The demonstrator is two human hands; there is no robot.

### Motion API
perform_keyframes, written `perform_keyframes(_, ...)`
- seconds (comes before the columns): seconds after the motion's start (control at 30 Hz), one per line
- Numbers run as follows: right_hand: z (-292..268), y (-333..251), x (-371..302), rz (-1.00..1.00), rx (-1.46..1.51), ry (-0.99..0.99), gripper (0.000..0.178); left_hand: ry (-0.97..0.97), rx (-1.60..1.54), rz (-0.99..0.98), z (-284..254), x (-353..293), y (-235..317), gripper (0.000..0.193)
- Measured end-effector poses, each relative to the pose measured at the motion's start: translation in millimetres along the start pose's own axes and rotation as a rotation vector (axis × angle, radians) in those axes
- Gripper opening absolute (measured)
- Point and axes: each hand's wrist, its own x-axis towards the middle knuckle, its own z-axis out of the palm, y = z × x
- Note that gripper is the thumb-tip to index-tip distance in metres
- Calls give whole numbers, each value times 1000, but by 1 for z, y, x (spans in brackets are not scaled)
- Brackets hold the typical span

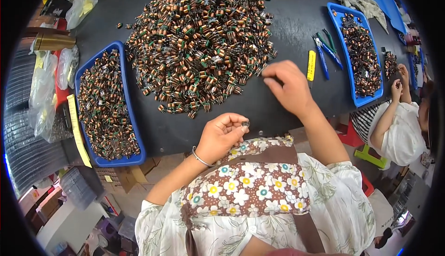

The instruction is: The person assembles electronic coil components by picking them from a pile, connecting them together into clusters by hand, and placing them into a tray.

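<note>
A large heap of small copper-wound coils [199, 43] with dark pins and green parts covers the middle of the black table. My left hand [222, 135], with a silver bangle at its wrist, is closed near the table's front edge. Between its thumb and fingers it pinches one small coil [245, 124], mostly covered by the fingertips. My right hand [289, 85] hovers at the heap's right edge, its thumb and forefinger apart. I see nothing between them.
Blue trays of coils stand at left [124, 70] and right [331, 17]. A yellow-handled tool [311, 65], blue-handled pliers [323, 59] and green-handled pliers [329, 45] lie right of the heap. A co-worker's hands [399, 83] work at far right.
</note>
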Motion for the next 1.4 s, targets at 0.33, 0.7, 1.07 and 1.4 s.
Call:
perform_keyframes(0.33,9,6,-2,115,78,-1,14,80,37,-13,0,5,1,13)
perform_keyframes(0.7,7,-37,-23,141,637,-341,10,40,53,-27,4,8,5,11)
perform_keyframes(1.07,27,-7,1,-5,-71,81,14,54,-40,11,1,8,0,11)
perform_keyframes(1.4,10,-39,-21,210,666,-299,8,72,-30,45,6,14,6,15)
